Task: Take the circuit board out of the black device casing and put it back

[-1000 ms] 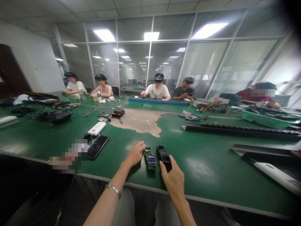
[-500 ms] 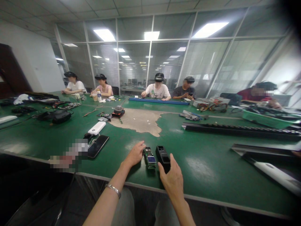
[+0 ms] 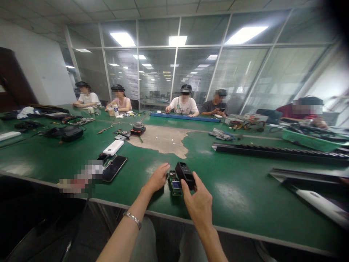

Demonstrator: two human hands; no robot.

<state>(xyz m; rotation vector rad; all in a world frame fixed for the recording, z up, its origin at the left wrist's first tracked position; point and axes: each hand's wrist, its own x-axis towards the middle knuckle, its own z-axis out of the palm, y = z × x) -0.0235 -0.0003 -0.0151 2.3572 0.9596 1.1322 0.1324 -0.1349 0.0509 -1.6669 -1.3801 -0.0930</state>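
Observation:
A green circuit board (image 3: 172, 179) with a small blue-grey screen lies on the green table in front of me. My right hand (image 3: 198, 198) grips a black plastic casing (image 3: 185, 171) with cut-out openings between thumb and fingers. The casing is tilted and partly covers the board's right side; whether the two touch I cannot tell. Just left of the board rests my left hand (image 3: 159, 177), its fingers stretched forward and holding nothing. A metal bracelet circles the left wrist.
Left of my hands lie a black phone (image 3: 115, 169) and a white power bank (image 3: 113, 147). Dark metal rails (image 3: 261, 152) and a white-handled tool (image 3: 321, 205) are at the right. Behind them stands a green basket (image 3: 308, 140). Several people sit across the table.
My right hand has lifted the black casing off the table and shifted it left, over the edge of the circuit board. My left hand stays nearly still.

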